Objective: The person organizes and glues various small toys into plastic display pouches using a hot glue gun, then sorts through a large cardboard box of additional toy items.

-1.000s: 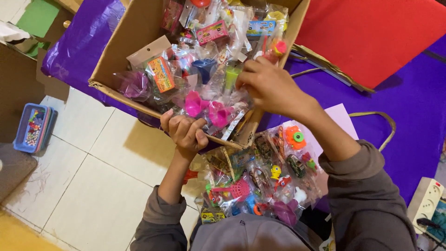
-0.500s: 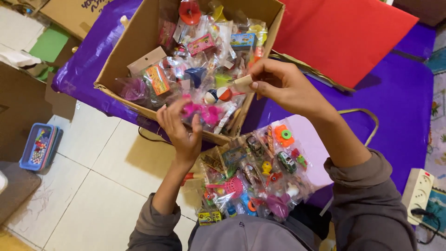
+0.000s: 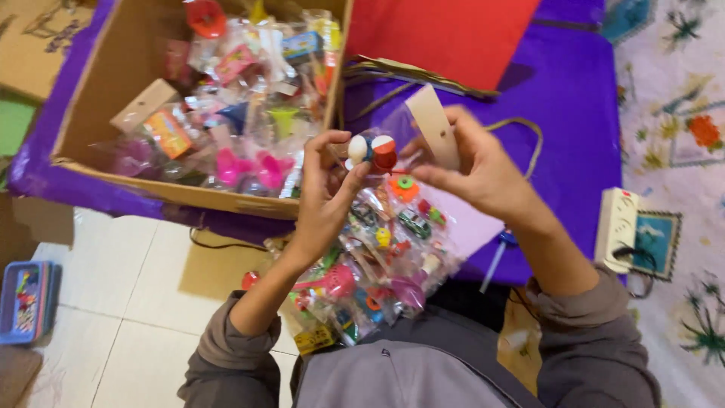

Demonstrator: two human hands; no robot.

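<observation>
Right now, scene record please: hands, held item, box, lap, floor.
left hand: grips a small clear toy packet from the left
right hand: holds the packet's card header
packet contents: small white, blue and red pieces
box: open cardboard, full of bagged toys, on purple sheet
lap: pile of toy packets
floor: white tiles, blue tray at far left
right side: white power strip

The clear toy packet (image 3: 400, 136) holds white, blue and red pieces under a plain tan card top. At ten o'clock, the brown cardboard box (image 3: 98, 91) carries pink, orange and red toys. Purple cloth (image 3: 559, 106) spreads at one o'clock beside a red sheet (image 3: 445, 38). Grey sleeves (image 3: 596, 340); white floor tiles (image 3: 106, 332); blue tray (image 3: 26, 302) at eight o'clock.
</observation>
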